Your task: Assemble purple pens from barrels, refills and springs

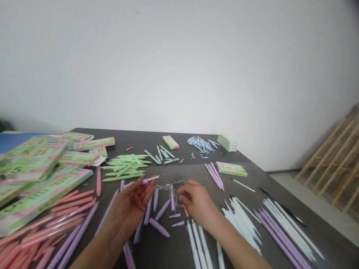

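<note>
"5" | large numeral, several cartons [53,196] heaped left of the green pens [126,167] | "5" | right end, long carton [95,144] behind and left of green pens | remaining carton print: too small or blurred

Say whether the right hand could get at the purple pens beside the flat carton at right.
Probably yes: the right hand is close to the purple pens, with mostly bare table between and nothing stacked on them. Whether it already holds something is unclear.

Lilac pen barrels [172,198], white refills [242,222], green pens [123,167], pink-and-green boxes [37,162]
</note>
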{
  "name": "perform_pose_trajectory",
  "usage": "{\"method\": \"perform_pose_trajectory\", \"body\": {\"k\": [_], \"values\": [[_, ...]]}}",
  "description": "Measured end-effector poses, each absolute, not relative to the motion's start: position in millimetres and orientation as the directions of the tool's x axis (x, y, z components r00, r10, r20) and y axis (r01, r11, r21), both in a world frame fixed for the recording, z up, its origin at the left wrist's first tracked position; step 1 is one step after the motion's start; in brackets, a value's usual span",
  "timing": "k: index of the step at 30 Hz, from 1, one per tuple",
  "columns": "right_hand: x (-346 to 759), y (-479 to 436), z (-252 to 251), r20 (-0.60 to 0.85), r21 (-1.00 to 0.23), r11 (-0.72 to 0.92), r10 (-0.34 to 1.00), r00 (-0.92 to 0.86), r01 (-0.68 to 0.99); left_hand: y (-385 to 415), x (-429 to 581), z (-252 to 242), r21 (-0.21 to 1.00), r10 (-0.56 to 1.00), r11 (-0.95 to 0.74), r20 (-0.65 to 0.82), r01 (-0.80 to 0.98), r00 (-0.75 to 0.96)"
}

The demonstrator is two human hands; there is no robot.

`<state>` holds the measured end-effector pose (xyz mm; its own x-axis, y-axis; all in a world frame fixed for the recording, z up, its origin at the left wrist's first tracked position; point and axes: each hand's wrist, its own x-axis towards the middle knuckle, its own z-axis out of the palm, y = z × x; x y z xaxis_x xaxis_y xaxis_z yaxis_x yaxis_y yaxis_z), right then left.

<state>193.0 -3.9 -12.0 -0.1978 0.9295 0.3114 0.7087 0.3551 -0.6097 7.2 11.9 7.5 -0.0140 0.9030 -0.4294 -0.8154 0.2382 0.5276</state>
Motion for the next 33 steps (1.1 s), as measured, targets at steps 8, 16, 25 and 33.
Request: {"method": "perform_pose_trajectory", "body": {"k": [8,16,25,33], "values": [[168.8,-22.7,-18.1,0.223,-0.477,0.373,0.927,-0.301,0.796,14.5,4.1,3.8,0.528,0.906,0.230,-0.423,-0.817,-0.018],[143.0,-34.8,-36.1,0.102,-0.363,0.378,0.924,-0.367,0.851,13.4,5.3,2.2,0.520,0.905,0.235,-0.426,-0.821,-0.010],[163.3,-35.5,-2.8,0.182,-0.761,0.291,0.954,-0.239,0.580,11.8,7.6,-1.9,0.538,0.911,0.227,-0.411,-0.812,-0.018],[199.6,-20.6,24.5,0.530,-0.810,0.489,0.847,0.046,0.322,8.1,13.2,-4.4,0.573,0.921,0.237,-0.389,-0.785,-0.006]]}}
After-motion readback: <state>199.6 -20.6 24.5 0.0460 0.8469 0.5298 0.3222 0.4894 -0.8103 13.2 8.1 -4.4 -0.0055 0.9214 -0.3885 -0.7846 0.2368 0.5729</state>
